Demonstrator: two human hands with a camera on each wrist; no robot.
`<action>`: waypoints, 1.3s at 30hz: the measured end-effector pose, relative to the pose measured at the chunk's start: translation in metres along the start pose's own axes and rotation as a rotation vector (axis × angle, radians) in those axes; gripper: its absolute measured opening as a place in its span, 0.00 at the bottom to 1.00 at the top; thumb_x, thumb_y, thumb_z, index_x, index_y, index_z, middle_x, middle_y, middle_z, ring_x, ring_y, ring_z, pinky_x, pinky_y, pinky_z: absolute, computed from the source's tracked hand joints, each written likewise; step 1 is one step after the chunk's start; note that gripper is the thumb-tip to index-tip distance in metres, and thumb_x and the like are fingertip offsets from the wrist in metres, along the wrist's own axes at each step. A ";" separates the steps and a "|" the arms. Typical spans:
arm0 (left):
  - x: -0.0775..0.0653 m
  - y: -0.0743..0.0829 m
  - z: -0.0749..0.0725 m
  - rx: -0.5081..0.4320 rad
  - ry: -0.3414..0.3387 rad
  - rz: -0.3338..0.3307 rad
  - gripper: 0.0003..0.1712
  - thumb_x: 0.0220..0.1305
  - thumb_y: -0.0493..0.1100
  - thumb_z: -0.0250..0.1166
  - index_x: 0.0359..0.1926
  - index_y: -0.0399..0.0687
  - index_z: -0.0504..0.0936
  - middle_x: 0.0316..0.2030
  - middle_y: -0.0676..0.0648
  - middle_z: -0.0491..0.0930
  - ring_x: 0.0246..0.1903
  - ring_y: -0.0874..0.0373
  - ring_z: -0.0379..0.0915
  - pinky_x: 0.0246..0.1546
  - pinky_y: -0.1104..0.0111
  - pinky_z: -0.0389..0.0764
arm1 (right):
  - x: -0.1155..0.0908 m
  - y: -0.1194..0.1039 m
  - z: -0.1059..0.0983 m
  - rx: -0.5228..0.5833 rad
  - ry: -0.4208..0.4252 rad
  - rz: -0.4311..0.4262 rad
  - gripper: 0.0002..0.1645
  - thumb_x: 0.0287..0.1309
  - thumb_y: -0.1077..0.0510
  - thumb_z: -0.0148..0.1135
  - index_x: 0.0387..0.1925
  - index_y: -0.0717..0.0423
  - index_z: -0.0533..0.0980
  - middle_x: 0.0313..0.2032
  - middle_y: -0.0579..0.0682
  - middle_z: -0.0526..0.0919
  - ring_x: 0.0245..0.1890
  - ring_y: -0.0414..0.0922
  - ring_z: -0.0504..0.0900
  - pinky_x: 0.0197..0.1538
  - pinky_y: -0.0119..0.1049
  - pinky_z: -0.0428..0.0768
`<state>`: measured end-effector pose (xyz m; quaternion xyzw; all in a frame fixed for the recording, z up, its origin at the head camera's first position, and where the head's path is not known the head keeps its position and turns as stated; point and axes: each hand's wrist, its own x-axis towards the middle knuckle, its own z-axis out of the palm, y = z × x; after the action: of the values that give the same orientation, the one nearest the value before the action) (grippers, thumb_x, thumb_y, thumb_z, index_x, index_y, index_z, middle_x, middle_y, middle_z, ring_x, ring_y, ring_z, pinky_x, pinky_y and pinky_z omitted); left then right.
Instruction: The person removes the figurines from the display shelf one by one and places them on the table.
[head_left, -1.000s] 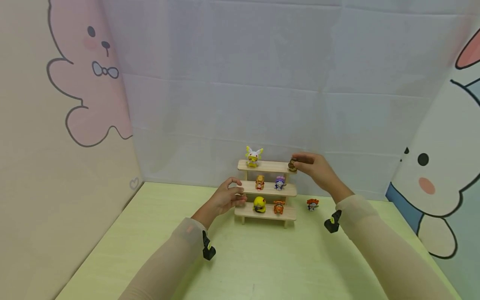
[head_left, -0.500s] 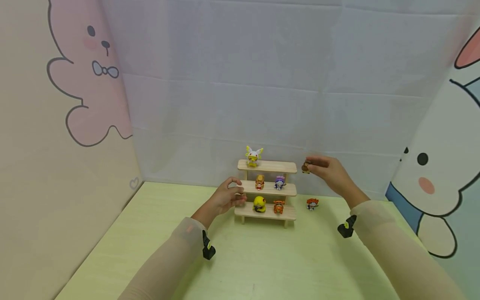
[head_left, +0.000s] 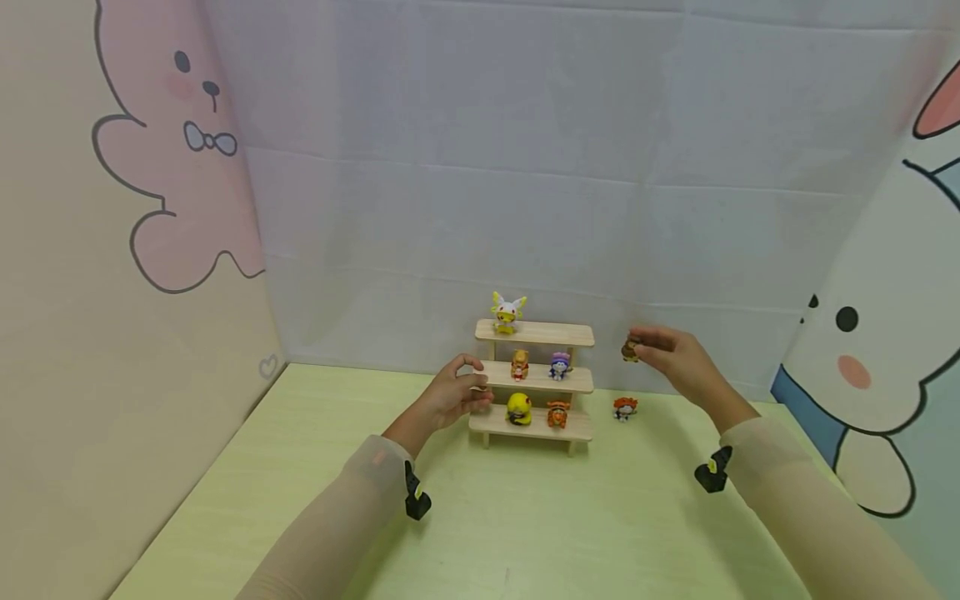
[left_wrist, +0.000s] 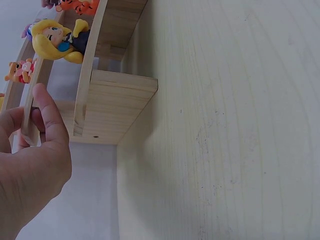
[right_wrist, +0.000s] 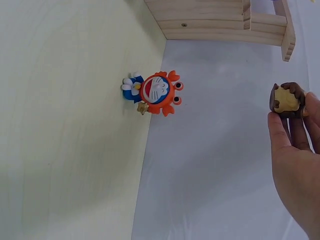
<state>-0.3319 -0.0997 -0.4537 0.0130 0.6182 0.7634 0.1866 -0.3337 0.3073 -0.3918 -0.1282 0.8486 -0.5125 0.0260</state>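
My left hand (head_left: 447, 396) grips the left end of the middle board of a three-tier wooden display shelf (head_left: 547, 334); the left wrist view shows thumb and fingers on both sides of that board (left_wrist: 31, 112). Held up in the air to the right of the shelf, a small brown and tan figurine (head_left: 630, 349) is pinched in my right hand (head_left: 681, 360). The right wrist view shows this figurine (right_wrist: 287, 99) between thumb and fingertips. Below it on the table stands a figurine in an orange crab hat (head_left: 625, 408), with a blue and white body (right_wrist: 131, 90).
On the top board sits a white-hooded yellow figurine (head_left: 507, 315). The middle board bears a bear figurine (head_left: 519, 365) and a purple-hatted one (head_left: 558, 367). A yellow-haired figurine (head_left: 518, 409) and an orange tiger figurine (head_left: 557, 414) occupy the lowest board. A white cloth wall (head_left: 450, 208) rises behind.
My right hand has lifted the brown figurine off the top board's right end and carried it to the right and slightly down. The left hand keeps its place on the shelf.
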 end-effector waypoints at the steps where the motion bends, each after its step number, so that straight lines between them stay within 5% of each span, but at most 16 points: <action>1: 0.000 0.000 0.000 0.000 -0.002 0.001 0.09 0.77 0.35 0.58 0.52 0.50 0.69 0.36 0.41 0.77 0.33 0.53 0.84 0.37 0.67 0.88 | -0.001 0.002 -0.001 -0.005 0.002 0.003 0.35 0.76 0.46 0.58 0.74 0.60 0.66 0.66 0.62 0.75 0.53 0.29 0.79 0.54 0.19 0.77; 7: 0.001 -0.001 -0.001 -0.008 -0.015 0.004 0.10 0.77 0.35 0.58 0.52 0.49 0.68 0.36 0.41 0.77 0.33 0.53 0.84 0.37 0.67 0.88 | -0.008 0.017 -0.006 0.053 -0.009 0.018 0.35 0.77 0.50 0.58 0.74 0.65 0.63 0.65 0.61 0.75 0.51 0.28 0.80 0.56 0.23 0.79; 21: -0.001 0.000 0.000 -0.010 -0.008 0.001 0.10 0.77 0.35 0.58 0.52 0.50 0.69 0.35 0.41 0.77 0.33 0.52 0.84 0.36 0.67 0.88 | -0.026 0.048 -0.010 0.177 -0.032 0.007 0.36 0.77 0.55 0.57 0.73 0.74 0.59 0.56 0.43 0.80 0.53 0.31 0.81 0.59 0.23 0.79; 39: -0.001 0.000 0.001 -0.006 0.004 -0.010 0.10 0.77 0.35 0.59 0.52 0.50 0.68 0.36 0.41 0.77 0.33 0.52 0.84 0.36 0.68 0.88 | -0.038 0.082 -0.001 0.193 -0.023 0.071 0.32 0.76 0.59 0.57 0.70 0.75 0.62 0.59 0.58 0.79 0.51 0.31 0.81 0.59 0.28 0.81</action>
<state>-0.3311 -0.0990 -0.4537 0.0079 0.6164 0.7643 0.1893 -0.3126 0.3537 -0.4667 -0.1006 0.7990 -0.5892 0.0661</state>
